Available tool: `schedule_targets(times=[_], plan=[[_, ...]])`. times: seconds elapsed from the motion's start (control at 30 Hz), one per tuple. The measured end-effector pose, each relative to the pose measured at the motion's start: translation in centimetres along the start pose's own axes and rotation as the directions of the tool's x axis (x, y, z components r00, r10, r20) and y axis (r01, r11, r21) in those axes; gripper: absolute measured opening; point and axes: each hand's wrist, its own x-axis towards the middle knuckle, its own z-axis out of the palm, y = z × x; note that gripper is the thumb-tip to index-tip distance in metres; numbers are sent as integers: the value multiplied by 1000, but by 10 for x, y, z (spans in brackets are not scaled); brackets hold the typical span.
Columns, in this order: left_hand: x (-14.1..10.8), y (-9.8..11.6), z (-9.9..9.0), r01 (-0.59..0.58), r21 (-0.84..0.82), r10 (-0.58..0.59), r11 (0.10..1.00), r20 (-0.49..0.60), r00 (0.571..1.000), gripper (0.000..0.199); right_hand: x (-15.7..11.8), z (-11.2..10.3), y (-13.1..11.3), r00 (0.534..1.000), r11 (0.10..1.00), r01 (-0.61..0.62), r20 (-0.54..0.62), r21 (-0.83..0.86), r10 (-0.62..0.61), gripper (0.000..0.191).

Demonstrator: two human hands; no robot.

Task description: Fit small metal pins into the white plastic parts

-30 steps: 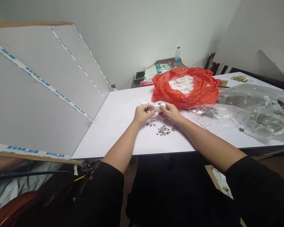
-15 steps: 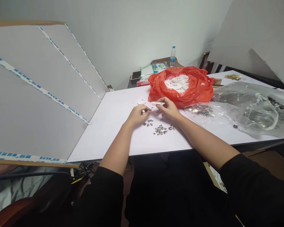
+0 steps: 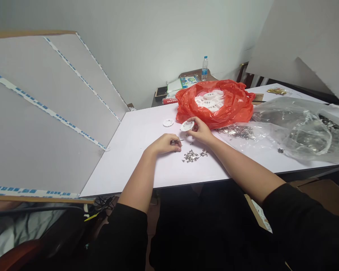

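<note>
My right hand (image 3: pixel 200 130) holds a small white oval plastic piece (image 3: pixel 187 125) just above the white table (image 3: pixel 147 162). My left hand (image 3: pixel 166 143) rests on the table with its fingertips pinched at a few small metal parts (image 3: pixel 178 143). A little heap of the same small metal parts (image 3: pixel 191 156) lies just in front of both hands. A round white plastic piece (image 3: pixel 168 122) lies on the table beyond my left hand. An open red plastic bag (image 3: pixel 231 107) with several white plastic pieces (image 3: pixel 209 98) inside sits behind my right hand.
A clear plastic bag (image 3: pixel 302 128) with metal parts spreads over the table's right side, with loose metal bits (image 3: pixel 237 131) spilled beside it. Grey boards with blue tape (image 3: pixel 45 109) lean on the left. A water bottle (image 3: pixel 204 68) and papers stand on a far table.
My left hand let go of the white piece and dropped to the small metal parts on the table. My right hand kept the white piece and tilted it.
</note>
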Motion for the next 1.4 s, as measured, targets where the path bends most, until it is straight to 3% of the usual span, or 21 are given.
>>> schedule_targets(times=[0.2, 0.53, 0.83, 1.07, 1.4], plan=[[-3, 1, -2, 17, -24, -18, 1000, -47, 999, 12, 1, 0, 5, 1000, 1000, 2, 24, -13, -2, 57], [4, 8, 10, -113, 30, 110, 993, 99, 989, 16, 3, 1, 7, 999, 1000, 12, 45, -8, -12, 53], [6, 17, 15, -126, 148, 98, 981, 183, 978, 13, 4, 3, 7, 999, 1000, 9, 54, 11, -10, 53], [3, 30, 16, -65, 309, 5, 949, 193, 981, 13, 4, 3, 9, 997, 999, 36, 62, -1, -36, 52], [-1, 35, 14, -61, 309, -1, 949, 196, 981, 12, 5, 3, 10, 997, 997, 59, 57, -39, -57, 50]])
